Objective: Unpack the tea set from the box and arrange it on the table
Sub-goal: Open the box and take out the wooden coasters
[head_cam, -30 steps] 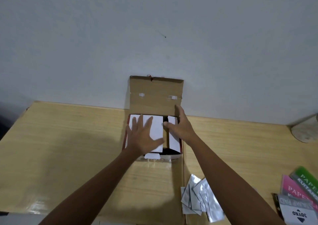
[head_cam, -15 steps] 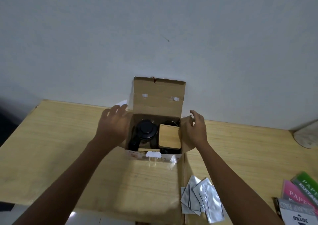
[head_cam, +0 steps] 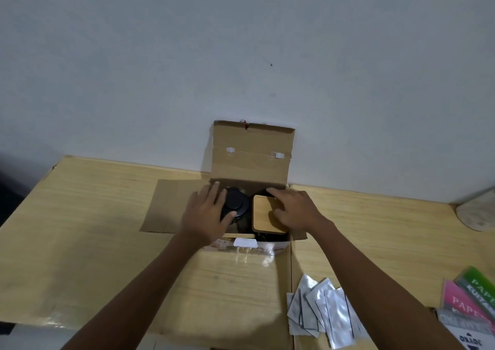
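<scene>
Head view: cardboard box (head_cam: 251, 162) stands open at 12 o'clock on the wooden table (head_cam: 88, 210), against the wall, rear flap upright and left flap (head_cam: 171, 205) folded flat onto the tabletop. Inside the box, a round black lid (head_cam: 235, 205) sits at the left and a square wooden lid (head_cam: 263, 214) at the right, just beside each other. Left hand (head_cam: 207, 217) rests over the left part of the opening, fingers spread, thumb touching the black lid; it grips nothing. Right hand (head_cam: 296, 210) lies on the wooden lid, fingers loosely curled over its far edge; whether it grips the lid cannot be determined. Silver foil sachets (head_cam: 324, 315) lie fanned at 5 o'clock, well apart from the box. Coloured paper packs (head_cam: 471, 304) lie at 4 o'clock near the table edge
</scene>
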